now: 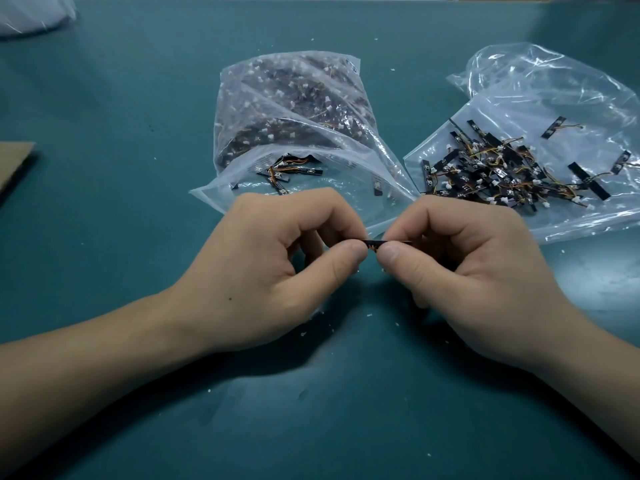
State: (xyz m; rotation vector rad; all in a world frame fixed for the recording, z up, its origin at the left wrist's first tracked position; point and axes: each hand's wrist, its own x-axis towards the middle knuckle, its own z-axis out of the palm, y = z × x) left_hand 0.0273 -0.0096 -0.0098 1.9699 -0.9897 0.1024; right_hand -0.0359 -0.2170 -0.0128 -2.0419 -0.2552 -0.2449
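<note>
A small black circuit strip (373, 243) with orange wires is held between both hands above the green table. My left hand (273, 268) pinches its left end between thumb and curled fingers. My right hand (460, 271) pinches its right end the same way. Most of the strip is hidden by my fingertips. Behind my hands lies a clear plastic bag (294, 133) packed with many similar strips, its mouth open toward me. To the right, a pile of loose strips (512, 171) with wires and white connectors lies on a flattened clear bag (561, 98).
The green table (138, 98) carries small white flecks around my hands. A piece of brown cardboard (14, 164) sits at the left edge. Another clear bag (31, 15) shows at the far left corner.
</note>
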